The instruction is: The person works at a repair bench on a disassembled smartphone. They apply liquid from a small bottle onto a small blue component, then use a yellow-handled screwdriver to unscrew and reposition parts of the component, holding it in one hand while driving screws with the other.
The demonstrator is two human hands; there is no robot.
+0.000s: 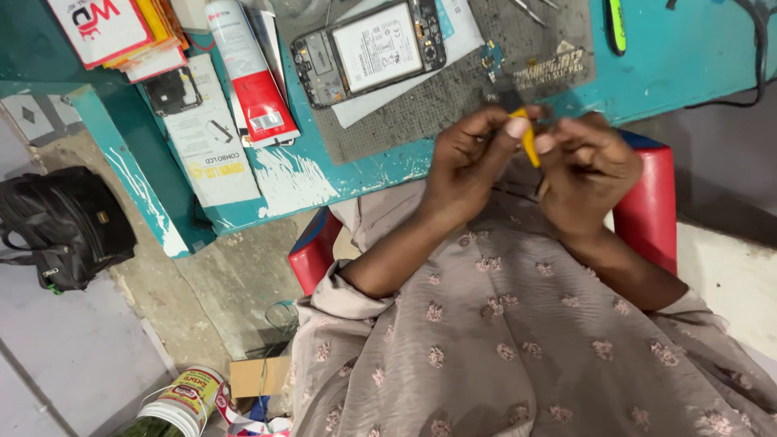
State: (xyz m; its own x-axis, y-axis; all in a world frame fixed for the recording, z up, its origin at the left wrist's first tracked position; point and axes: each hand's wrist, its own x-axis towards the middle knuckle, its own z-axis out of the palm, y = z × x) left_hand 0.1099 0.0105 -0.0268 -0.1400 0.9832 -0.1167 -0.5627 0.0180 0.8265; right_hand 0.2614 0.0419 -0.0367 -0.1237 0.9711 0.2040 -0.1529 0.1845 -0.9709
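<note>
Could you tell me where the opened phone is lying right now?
In the head view the opened phone lies back-up on the grey mat at the top centre of the teal table, right of the white and red tube.

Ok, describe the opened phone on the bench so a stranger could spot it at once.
Start at the teal workbench and find the dark grey work mat lying on it, just beyond the left hand and right hand. The phone lies at the mat's far left corner on white paper. Its back cover is off, baring a white battery and circuit parts, unlike the boxed items beside it.
</note>
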